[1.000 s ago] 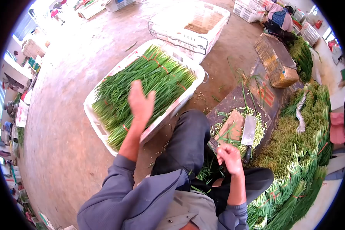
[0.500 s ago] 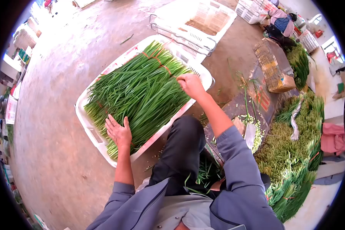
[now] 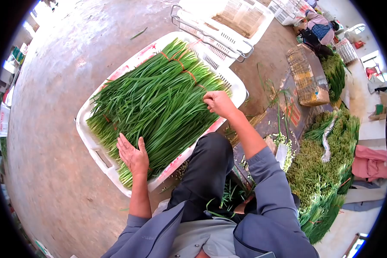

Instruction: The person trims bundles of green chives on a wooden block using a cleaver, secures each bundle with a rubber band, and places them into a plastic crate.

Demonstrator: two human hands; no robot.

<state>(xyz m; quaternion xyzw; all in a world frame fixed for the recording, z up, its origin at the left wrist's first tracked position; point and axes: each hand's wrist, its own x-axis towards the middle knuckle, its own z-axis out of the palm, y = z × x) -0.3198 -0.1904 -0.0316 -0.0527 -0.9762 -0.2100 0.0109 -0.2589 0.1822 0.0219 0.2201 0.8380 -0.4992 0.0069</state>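
Note:
Long green chives (image 3: 152, 99) lie in a white plastic crate (image 3: 102, 161), gathered in bundles with red ties (image 3: 182, 66) round their pale ends. My left hand (image 3: 134, 157) rests with fingers stretched and thumb apart against the bundle at the crate's near left end. At the near right side, my right hand (image 3: 220, 104) is closed, its fingertips pinched together by the stalks just below a red tie. Whatever is between those fingertips is hidden from view.
Beyond the crate stands another white crate (image 3: 234, 19) with metal handles. On my right are a taped block (image 3: 307, 75), a dark board with scraps (image 3: 266, 124), and a large heap of budded stalks (image 3: 320, 167). Another person (image 3: 318, 28) bends over at the upper right.
My right hand has come slightly nearer to me along the crate's side, still pinched. My left hand stays flat against the chives. The whole view has shifted a little.

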